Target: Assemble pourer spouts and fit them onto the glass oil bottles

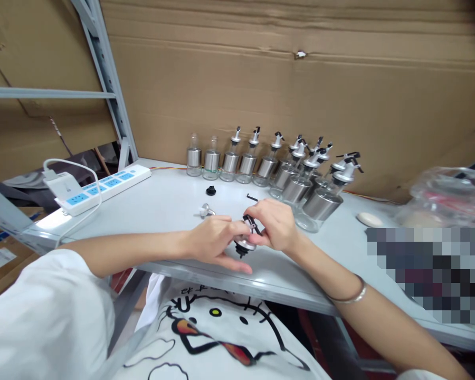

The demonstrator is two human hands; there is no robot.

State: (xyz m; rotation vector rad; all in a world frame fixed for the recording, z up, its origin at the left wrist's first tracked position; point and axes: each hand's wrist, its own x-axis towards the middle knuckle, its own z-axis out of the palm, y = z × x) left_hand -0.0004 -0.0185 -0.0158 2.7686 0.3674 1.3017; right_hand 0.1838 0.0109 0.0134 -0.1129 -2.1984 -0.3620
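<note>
Over the front of the table, both my hands are on a bottle pourer [244,245] with a silver collar, a black ribbed stopper pointing down and a black lever on top. My right hand [275,224] pinches the black lever part between thumb and fingers. My left hand [219,240] presses its fingers against the pourer's side, thumb stretched out below. Just behind lies a loose silver pourer top [206,210]. Further back are a black stopper [210,190] and a small black lever piece [252,197]. Part of the held pourer is hidden by my fingers.
Several glass bottles with steel sleeves [267,170] stand along the cardboard wall, most topped with pourers; two at the left have bare necks. A white power strip [106,189] lies at left. At right are a white oval object [370,219] and a plastic bag [447,203].
</note>
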